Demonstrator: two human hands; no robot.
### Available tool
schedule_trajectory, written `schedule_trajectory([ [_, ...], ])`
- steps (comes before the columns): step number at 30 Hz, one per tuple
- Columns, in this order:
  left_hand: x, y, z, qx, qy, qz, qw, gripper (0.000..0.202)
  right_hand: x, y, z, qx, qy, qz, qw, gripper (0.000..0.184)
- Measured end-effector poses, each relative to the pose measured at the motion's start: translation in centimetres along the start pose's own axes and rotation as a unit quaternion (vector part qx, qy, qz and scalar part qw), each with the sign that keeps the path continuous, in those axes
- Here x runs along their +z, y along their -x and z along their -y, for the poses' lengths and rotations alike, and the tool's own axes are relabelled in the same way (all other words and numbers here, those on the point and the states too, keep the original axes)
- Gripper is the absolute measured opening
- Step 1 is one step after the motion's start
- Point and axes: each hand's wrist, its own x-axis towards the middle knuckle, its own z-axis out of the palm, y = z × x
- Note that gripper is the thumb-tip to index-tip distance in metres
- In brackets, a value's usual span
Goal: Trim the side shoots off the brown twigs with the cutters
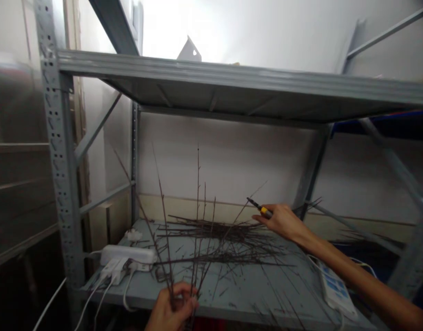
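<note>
Near the bottom centre, my left hand (175, 307) is closed round the lower ends of several thin dark twigs (198, 207), which fan upward. My right hand (282, 221) reaches in from the right, closed on pliers (265, 211) with yellow and black handles and a dark narrow tip. The tip points up and left, close to one slanting twig of the bunch; I cannot tell whether it touches. Behind both hands, a loose pile of twigs (228, 234) lies across the grey metal shelf (246, 292).
White power strips stand on the shelf, one (128, 255) at left with plugs and cables, another (337, 292) at right. An upper shelf (232, 78) spans overhead. A perforated upright (56, 151) rises at left. Twig scraps dot the surface.
</note>
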Motion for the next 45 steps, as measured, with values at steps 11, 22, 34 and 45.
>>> schedule_trajectory([
  [11, 0.0, -2.2, -3.5, 0.007, 0.068, 0.045, 0.997, 0.031, 7.4, 5.8, 6.4, -0.043, -0.058, -0.041, 0.997, 0.036],
  [22, 0.6, -1.3, -5.9, 0.033, 0.066, 0.055, 0.996, 0.043, 11.6, 10.2, 10.5, -0.184, 0.067, -0.069, 0.978, 0.042],
  [34, 1.2, -0.6, -4.8, 0.026, 0.055, 0.114, 0.992, 0.061, 7.8, 7.2, 10.1, -0.184, 0.086, -0.094, 0.975, 0.039],
  [45, 2.7, -1.1, -7.7, 0.052, 0.035, 0.101, 0.993, 0.057, 7.7, 7.3, 10.4, -0.192, 0.090, -0.089, 0.973, 0.042],
])
